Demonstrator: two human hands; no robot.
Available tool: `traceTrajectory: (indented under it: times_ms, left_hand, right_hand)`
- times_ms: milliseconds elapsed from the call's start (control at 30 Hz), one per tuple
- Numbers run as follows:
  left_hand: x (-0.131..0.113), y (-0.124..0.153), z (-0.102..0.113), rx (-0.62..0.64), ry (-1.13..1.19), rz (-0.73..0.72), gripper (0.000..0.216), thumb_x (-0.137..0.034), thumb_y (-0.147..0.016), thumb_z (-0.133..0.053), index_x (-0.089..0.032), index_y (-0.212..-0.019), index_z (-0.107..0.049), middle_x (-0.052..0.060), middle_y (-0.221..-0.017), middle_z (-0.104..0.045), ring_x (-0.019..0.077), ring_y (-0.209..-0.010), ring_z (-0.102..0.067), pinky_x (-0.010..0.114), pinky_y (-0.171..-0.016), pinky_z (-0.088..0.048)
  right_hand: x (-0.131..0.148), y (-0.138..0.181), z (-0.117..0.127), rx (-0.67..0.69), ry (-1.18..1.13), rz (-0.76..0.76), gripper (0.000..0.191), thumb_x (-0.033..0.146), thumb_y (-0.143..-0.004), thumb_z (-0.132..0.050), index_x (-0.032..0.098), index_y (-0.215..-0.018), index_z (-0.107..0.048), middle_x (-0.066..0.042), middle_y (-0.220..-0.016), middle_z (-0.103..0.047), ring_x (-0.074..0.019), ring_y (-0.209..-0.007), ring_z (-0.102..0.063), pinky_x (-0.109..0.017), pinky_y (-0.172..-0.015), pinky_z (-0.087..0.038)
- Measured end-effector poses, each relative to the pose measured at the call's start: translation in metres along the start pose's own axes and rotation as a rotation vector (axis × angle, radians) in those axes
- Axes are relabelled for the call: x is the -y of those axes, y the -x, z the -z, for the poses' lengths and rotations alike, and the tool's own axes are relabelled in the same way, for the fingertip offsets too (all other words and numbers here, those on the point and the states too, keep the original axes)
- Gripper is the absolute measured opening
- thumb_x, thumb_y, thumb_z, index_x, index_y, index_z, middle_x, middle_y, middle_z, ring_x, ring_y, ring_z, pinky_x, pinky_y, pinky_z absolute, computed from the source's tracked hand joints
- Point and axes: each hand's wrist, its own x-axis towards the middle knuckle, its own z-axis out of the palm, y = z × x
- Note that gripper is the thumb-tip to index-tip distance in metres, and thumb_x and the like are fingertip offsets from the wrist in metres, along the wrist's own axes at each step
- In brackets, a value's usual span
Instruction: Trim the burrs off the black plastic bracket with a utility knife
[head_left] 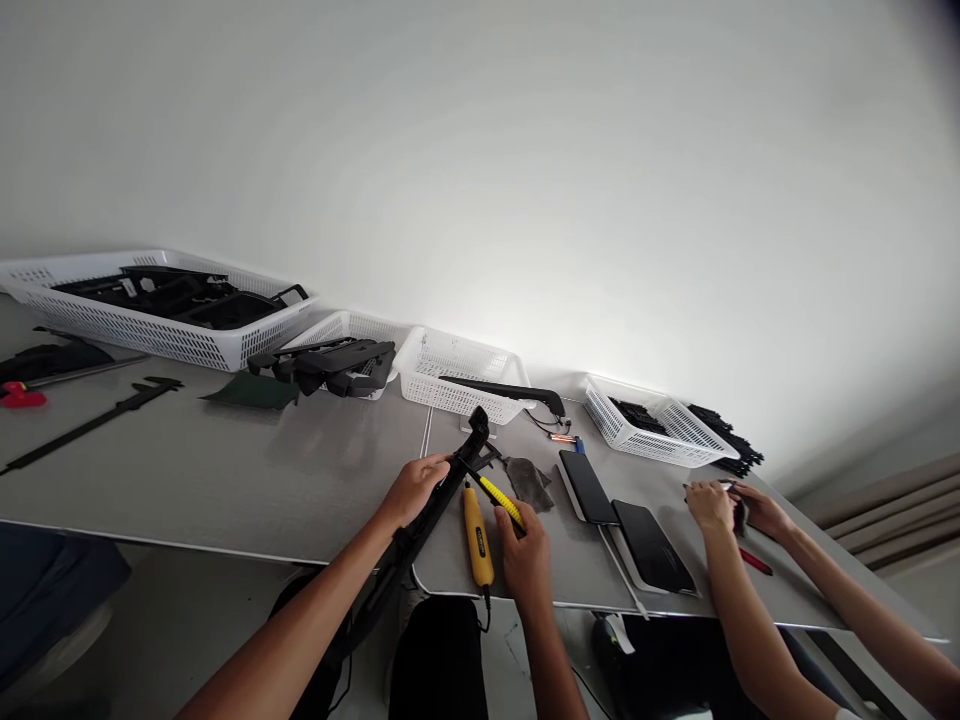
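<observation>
My left hand (416,487) is wrapped round a long black plastic part (450,478) that slants up from my lap to the table. My right hand (525,548) grips a small yellow-handled tool (501,500), whose tip points at the black part near its upper end. A yellow electric tool (477,535) lies on the grey table (225,480) between my hands. A dark grey cloth (529,480) lies just beyond my right hand.
Several white baskets (457,375) stand along the wall, some holding black parts. Two dark flat devices (619,515) lie right of my hands. Another person's hands (731,505) work on a small black item at the right. Black strips and a red tool (22,395) lie at the left.
</observation>
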Motion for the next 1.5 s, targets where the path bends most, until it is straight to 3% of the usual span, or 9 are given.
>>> traceTrajectory:
  times_ms: [233, 467, 767, 933, 1067, 1267, 1500]
  left_hand:
    - [0.007, -0.005, 0.002, -0.072, 0.036, 0.04, 0.051, -0.046, -0.087, -0.061, -0.014, -0.124, -0.076, 0.006, -0.093, -0.081, 0.0271, -0.09, -0.073, 0.034, -0.08, -0.054]
    - [0.012, -0.011, 0.004, -0.142, 0.104, 0.006, 0.053, -0.046, -0.087, -0.058, -0.014, -0.126, -0.074, 0.01, -0.113, -0.081, 0.0308, -0.111, -0.071, 0.04, -0.097, -0.053]
    - [0.015, -0.015, 0.005, -0.187, 0.164, -0.035, 0.059, -0.055, -0.084, -0.064, -0.014, -0.125, -0.074, 0.01, -0.119, -0.079, 0.0321, -0.121, -0.068, 0.04, -0.104, -0.051]
    - [0.015, -0.014, 0.005, -0.142, 0.199, 0.011, 0.06, -0.056, -0.086, -0.066, -0.015, -0.13, -0.072, 0.01, -0.106, -0.081, 0.0314, -0.105, -0.075, 0.041, -0.087, -0.059]
    - [0.015, -0.014, 0.006, -0.131, 0.209, 0.039, 0.061, -0.052, -0.084, -0.071, -0.013, -0.13, -0.072, 0.01, -0.102, -0.082, 0.0301, -0.099, -0.076, 0.039, -0.085, -0.058]
    - [0.014, -0.013, 0.005, -0.101, 0.253, 0.073, 0.065, -0.05, -0.09, -0.064, -0.012, -0.143, -0.063, 0.01, -0.09, -0.082, 0.0291, -0.085, -0.078, 0.035, -0.068, -0.059]
    - [0.015, -0.014, 0.004, -0.126, 0.28, 0.063, 0.069, -0.056, -0.088, -0.068, -0.013, -0.141, -0.063, 0.01, -0.094, -0.082, 0.0289, -0.089, -0.078, 0.035, -0.072, -0.06]
  right_hand:
    - [0.007, 0.003, 0.004, 0.052, -0.006, -0.004, 0.035, 0.047, -0.093, -0.062, 0.015, -0.097, -0.076, -0.008, -0.09, -0.074, -0.0216, -0.08, -0.065, -0.027, -0.071, -0.05]
    - [0.008, 0.003, 0.007, 0.128, -0.018, 0.006, 0.031, 0.042, -0.089, -0.062, 0.015, -0.092, -0.077, -0.005, -0.079, -0.07, -0.0178, -0.07, -0.06, -0.025, -0.062, -0.045]
    - [0.012, 0.004, 0.005, 0.135, -0.028, 0.012, 0.03, 0.04, -0.09, -0.06, 0.016, -0.092, -0.077, -0.005, -0.082, -0.072, -0.0186, -0.074, -0.062, -0.026, -0.069, -0.047]
    - [0.009, 0.003, 0.003, 0.106, -0.032, 0.012, 0.038, 0.048, -0.094, -0.059, 0.016, -0.103, -0.077, -0.008, -0.097, -0.075, -0.0215, -0.087, -0.067, -0.028, -0.079, -0.051]
    - [0.008, 0.003, 0.003, 0.09, -0.036, 0.011, 0.04, 0.051, -0.096, -0.059, 0.017, -0.107, -0.076, -0.009, -0.102, -0.075, -0.0222, -0.093, -0.068, -0.029, -0.082, -0.051]
    - [0.011, 0.005, 0.006, 0.124, -0.038, 0.012, 0.03, 0.042, -0.092, -0.062, 0.016, -0.095, -0.077, -0.006, -0.087, -0.073, -0.0191, -0.079, -0.064, -0.026, -0.072, -0.05]
    - [0.018, 0.006, 0.009, 0.193, -0.066, 0.02, 0.028, 0.039, -0.089, -0.063, 0.015, -0.09, -0.077, -0.006, -0.08, -0.072, -0.0185, -0.074, -0.063, -0.025, -0.067, -0.049]
